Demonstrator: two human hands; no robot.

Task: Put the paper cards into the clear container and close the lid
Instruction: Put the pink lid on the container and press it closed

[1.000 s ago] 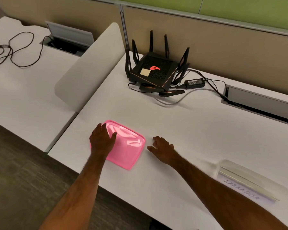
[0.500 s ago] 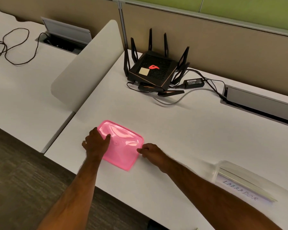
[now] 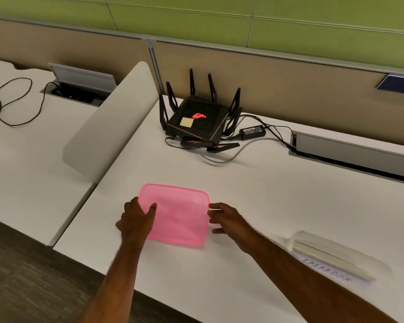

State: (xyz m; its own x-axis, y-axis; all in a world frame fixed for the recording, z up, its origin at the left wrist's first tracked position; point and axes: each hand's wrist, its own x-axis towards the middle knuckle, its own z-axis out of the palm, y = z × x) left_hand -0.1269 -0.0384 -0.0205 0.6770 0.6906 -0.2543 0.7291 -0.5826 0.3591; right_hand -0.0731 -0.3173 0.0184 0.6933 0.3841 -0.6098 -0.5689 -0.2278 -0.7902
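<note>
White desk, pink lid flat, left hand pinching its left edge, right hand with relaxed fingertips touching its right edge

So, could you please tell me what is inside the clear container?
A stack of paper cards shows through the container; one reads LABRADOR. How many lie in the stack cannot be seen.

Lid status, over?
Left hand grips lid, right hand touches its edge. Lid off container, well apart. Only right forearm between.
</note>
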